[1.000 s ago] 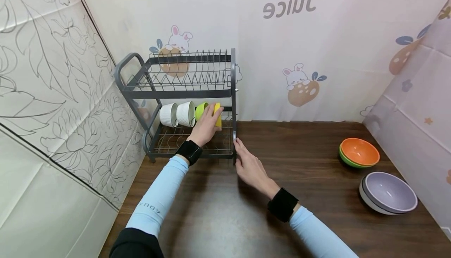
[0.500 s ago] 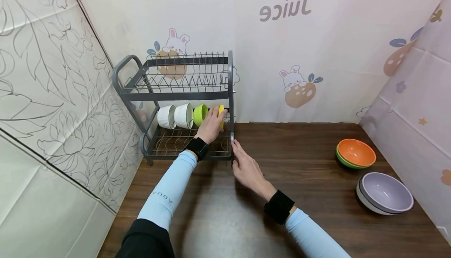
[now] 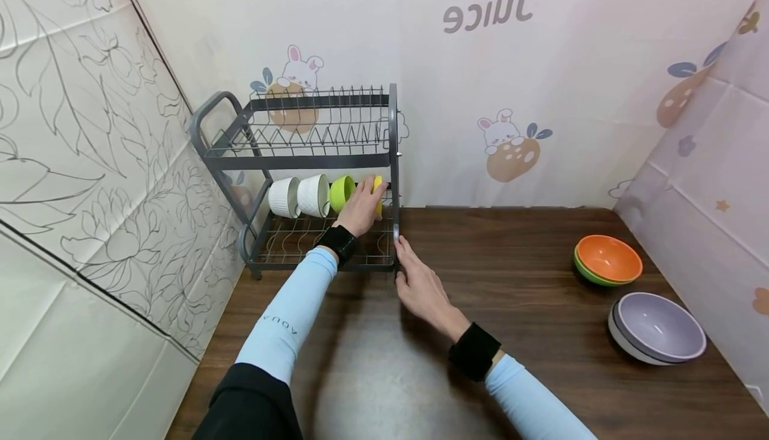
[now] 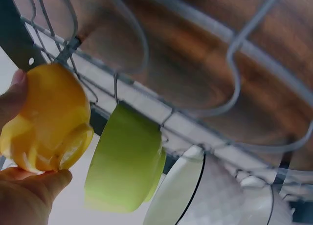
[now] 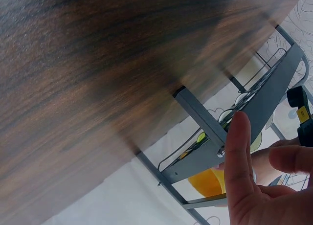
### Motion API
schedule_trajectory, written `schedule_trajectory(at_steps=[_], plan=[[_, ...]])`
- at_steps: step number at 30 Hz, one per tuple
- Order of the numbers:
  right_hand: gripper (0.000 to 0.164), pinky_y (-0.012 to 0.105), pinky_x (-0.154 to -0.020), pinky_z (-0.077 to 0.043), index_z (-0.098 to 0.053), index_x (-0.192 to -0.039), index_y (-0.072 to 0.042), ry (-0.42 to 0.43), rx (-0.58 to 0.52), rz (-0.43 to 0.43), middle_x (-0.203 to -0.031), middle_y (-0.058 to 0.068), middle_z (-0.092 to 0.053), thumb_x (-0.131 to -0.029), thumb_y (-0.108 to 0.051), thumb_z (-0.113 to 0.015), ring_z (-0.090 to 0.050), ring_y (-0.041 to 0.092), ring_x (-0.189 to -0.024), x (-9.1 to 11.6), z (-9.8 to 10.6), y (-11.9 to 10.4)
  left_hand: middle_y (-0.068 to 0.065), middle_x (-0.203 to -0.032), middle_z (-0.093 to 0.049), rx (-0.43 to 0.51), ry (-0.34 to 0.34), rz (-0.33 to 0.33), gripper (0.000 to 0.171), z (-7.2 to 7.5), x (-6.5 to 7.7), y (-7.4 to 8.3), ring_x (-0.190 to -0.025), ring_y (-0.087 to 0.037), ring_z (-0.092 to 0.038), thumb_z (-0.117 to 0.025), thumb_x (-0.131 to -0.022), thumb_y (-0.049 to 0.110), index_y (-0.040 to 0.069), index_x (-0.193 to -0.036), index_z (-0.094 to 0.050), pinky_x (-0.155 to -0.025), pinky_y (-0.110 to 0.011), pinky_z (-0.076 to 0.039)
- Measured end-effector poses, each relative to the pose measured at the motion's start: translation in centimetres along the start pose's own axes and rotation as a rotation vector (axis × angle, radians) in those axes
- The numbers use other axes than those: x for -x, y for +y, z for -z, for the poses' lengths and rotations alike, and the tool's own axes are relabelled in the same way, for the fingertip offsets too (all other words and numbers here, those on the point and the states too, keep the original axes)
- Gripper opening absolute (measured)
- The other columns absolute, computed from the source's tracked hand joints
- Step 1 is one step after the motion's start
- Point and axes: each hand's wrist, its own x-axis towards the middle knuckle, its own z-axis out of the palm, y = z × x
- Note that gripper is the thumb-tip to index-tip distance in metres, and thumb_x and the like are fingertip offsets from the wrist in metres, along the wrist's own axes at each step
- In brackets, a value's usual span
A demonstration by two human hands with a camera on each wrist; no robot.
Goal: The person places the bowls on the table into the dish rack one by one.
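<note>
On the lower tier of a grey two-tier dish rack (image 3: pixel 300 161), my left hand (image 3: pixel 358 211) grips a small yellow cup (image 4: pixel 51 110) near the right end. The left wrist view shows thumb and fingers around the cup and a small loop handle on it. Just left of it a lime-green cup (image 3: pixel 341 193) lies tipped on its side. Two white textured cups (image 3: pixel 313 196) lie the same way farther left. My right hand (image 3: pixel 422 286) touches the rack's front right post, its index finger (image 5: pixel 238 151) straight against the frame.
At the right of the dark wooden table (image 3: pixel 504 246), an orange bowl (image 3: pixel 609 258) sits in a green one. Nearer, a purple bowl (image 3: pixel 661 326) is nested in other bowls. Printed sheets (image 3: pixel 444 93) stand behind and at both sides. The upper tier has upright wire dividers.
My left hand has shifted slightly right along the lower tier with the yellow cup, exposing more of the green cup. The right hand stays at the post. The last half second shows almost no movement.
</note>
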Motion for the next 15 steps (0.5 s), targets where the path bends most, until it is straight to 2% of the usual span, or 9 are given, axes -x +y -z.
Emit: schedule_trajectory(at_steps=[5, 10, 15], plan=[[0.069, 0.024, -0.040, -0.035, -0.029, -0.167, -0.011, -0.001, -0.005, -0.002, -0.174, 0.003, -0.022, -0.104, -0.001, -0.055, -0.035, 0.006, -0.042, -0.1, 0.0, 0.0, -0.024, -0.157, -0.038, -0.011, -0.048, -0.003, 0.078, 0.5, -0.7, 0.1, -0.144, -0.040, -0.041, -0.088, -0.088, 0.011, 0.007, -0.155, -0.047, -0.116, -0.048, -0.041], [0.069, 0.023, -0.040, -0.035, -0.027, -0.167, -0.014, -0.023, -0.011, -0.030, -0.174, -0.003, -0.018, -0.104, -0.003, -0.053, -0.035, 0.006, -0.042, 0.0, 0.1, -0.1, -0.026, -0.160, -0.035, -0.016, -0.096, 0.004, 0.079, 0.7, -0.9, 0.1, -0.144, -0.042, -0.040, -0.087, -0.090, 0.012, 0.008, -0.157, -0.045, -0.113, -0.050, -0.045], [0.069, 0.023, -0.041, -0.035, -0.027, -0.167, -0.014, -0.025, -0.016, -0.035, -0.173, -0.005, -0.017, -0.104, -0.003, -0.053, -0.034, 0.006, -0.043, 0.1, 0.2, -0.3, -0.026, -0.160, -0.034, -0.029, -0.136, 0.008, 0.081, 1.0, -1.3, 0.2, -0.144, -0.042, -0.041, -0.087, -0.090, 0.012, 0.008, -0.158, -0.044, -0.114, -0.050, -0.043]])
